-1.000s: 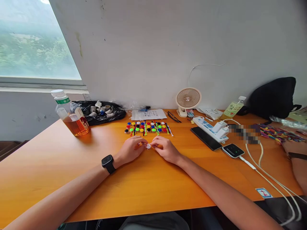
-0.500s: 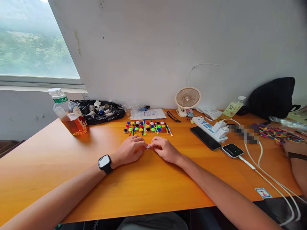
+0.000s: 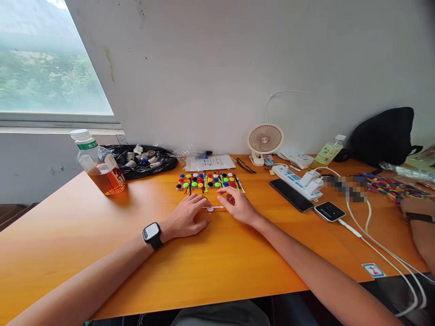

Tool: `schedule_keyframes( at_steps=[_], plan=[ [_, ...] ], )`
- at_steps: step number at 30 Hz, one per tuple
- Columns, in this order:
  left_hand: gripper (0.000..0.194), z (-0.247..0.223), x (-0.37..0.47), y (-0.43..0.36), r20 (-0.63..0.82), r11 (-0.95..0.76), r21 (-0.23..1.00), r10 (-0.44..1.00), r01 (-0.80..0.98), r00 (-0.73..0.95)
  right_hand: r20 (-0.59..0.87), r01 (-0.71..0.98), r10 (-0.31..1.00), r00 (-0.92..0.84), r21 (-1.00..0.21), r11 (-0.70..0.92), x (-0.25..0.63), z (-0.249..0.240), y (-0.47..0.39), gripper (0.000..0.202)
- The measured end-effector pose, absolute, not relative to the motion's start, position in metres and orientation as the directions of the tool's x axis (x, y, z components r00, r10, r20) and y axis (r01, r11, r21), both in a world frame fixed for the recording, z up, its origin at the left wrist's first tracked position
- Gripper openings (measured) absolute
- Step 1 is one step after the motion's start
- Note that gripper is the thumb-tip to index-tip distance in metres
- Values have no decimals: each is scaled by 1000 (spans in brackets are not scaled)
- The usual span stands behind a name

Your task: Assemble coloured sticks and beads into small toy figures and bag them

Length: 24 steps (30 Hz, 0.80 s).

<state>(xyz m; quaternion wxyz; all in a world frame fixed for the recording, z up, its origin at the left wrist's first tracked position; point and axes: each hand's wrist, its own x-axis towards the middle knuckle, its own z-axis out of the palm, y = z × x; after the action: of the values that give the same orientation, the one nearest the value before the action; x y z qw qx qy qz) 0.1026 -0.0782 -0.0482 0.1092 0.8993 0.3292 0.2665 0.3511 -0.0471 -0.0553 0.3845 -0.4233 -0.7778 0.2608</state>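
On the table between my hands lies a small white disc (image 3: 210, 209) with a thin white stick (image 3: 219, 207) across it. My left hand (image 3: 186, 216) rests at its left, palm down with the fingers spread; the stick's left end is close to these fingers, and I cannot tell whether they touch. At the right end, my right hand (image 3: 239, 206) hovers with thumb and forefinger apart and nothing between them. Just beyond both hands, several coloured round caps (image 3: 210, 184) sit in rows, with thin coloured sticks (image 3: 205, 181) lying among them.
A bottle of amber drink (image 3: 108, 179) and a black bag of scraps (image 3: 163, 159) stand at left. Behind are a paper sheet (image 3: 214, 162) and a fan (image 3: 265, 138). A phone (image 3: 291, 195), power strip (image 3: 295, 181) and cables lie right. Another person's arm (image 3: 419, 235) reaches in at far right.
Both hands have let go of the white piece, which now lies on the table with its stick in sight. My right hand has lifted slightly away, and its fingers have parted.
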Motion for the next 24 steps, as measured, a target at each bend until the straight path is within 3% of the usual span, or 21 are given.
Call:
schedule_keyframes(
  at_steps=[4,7,9,12,18,24],
  plan=[
    [36,-47,98,-79,477,-727,390,684,565,552,131,408,966,-223,-887,215,353,-48,-48,39],
    [34,-48,94,-76,552,-672,431,724,602,413,-130,249,947,-295,-967,-55,353,-37,-57,49],
    [35,-49,92,-73,581,-645,453,737,616,345,-158,152,935,-318,-982,-114,354,-29,-61,48],
    [36,-51,90,-68,583,-653,446,731,613,355,-83,109,962,-259,-992,-57,355,-26,-60,43],
    [32,-53,95,-66,488,-783,304,617,543,617,24,264,962,-271,-959,99,353,-44,-51,36],
    [22,-53,100,-66,471,-766,286,635,575,612,145,413,905,-401,-853,320,348,-54,-59,28]
  ],
)
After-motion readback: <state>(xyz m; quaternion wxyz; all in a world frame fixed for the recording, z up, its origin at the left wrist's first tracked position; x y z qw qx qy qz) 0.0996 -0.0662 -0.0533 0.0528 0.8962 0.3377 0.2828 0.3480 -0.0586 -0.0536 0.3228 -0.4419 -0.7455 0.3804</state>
